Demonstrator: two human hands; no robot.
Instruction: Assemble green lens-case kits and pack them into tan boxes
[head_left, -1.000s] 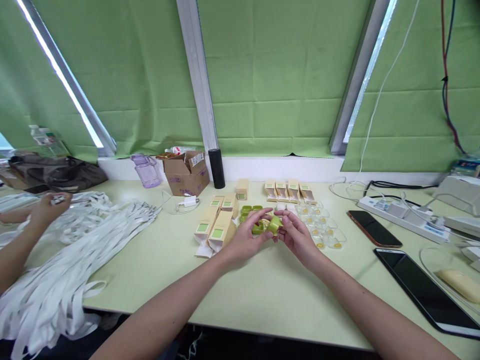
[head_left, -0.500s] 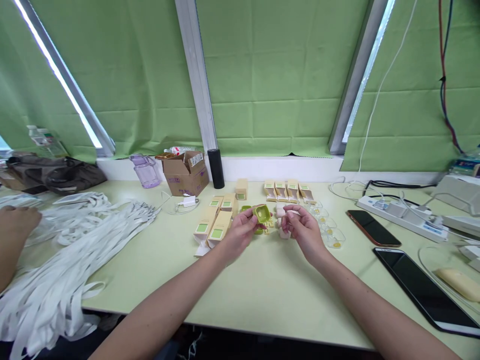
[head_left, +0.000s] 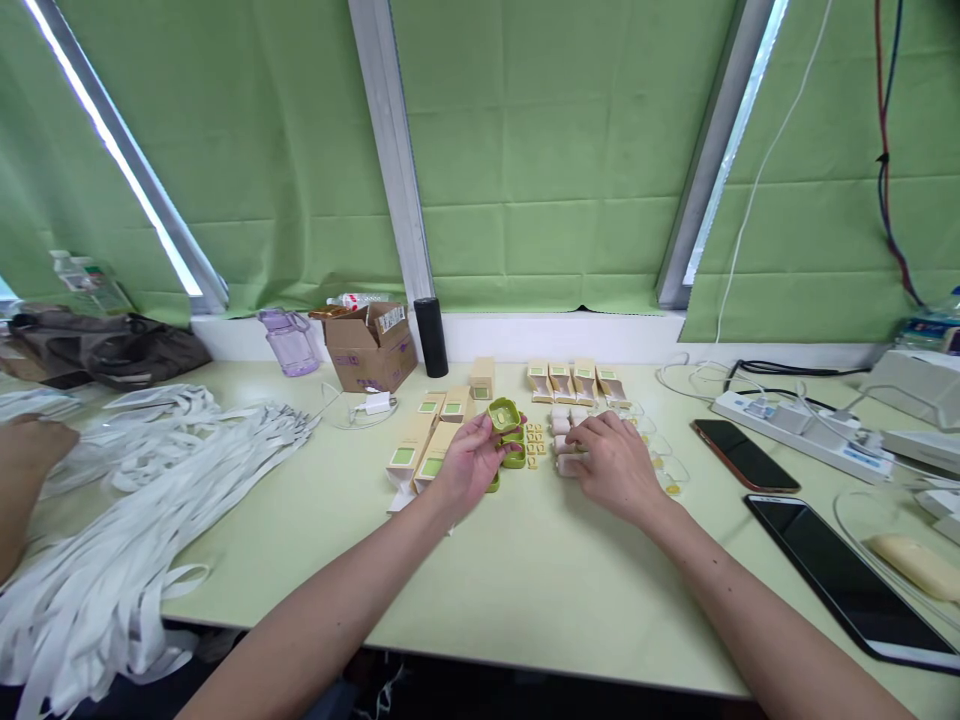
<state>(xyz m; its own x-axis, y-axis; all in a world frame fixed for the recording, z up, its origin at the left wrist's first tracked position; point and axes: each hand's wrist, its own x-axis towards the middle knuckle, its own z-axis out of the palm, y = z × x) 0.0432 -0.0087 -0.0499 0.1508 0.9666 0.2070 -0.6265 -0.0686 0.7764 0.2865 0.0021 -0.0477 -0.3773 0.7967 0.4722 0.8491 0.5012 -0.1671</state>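
My left hand (head_left: 476,458) is closed on a small green square case (head_left: 503,414) with a hollow inside, its open side facing me. Beneath and beside it, more green cases (head_left: 514,450) lie on the table. My right hand (head_left: 616,462) reaches palm down over rows of small pale cylinders (head_left: 559,425); its fingers are bent together at them, and what the fingertips hold is hidden. Between the hands lie several small yellow clips (head_left: 533,446). Clear plastic pieces with yellow dots (head_left: 673,489) show just right of my right hand.
Beige cartons with green labels (head_left: 409,450) lie left of my left hand; smaller open ones (head_left: 562,383) stand behind. White straps (head_left: 187,510) and another person's hand (head_left: 37,440) are at left. Phones (head_left: 746,455), a tablet (head_left: 847,575) and a power strip (head_left: 802,435) are at right.
My left hand has moved slightly left with the green case, uncovering the yellow clips. My right hand has turned palm down and moved right, onto the pale cylinders.
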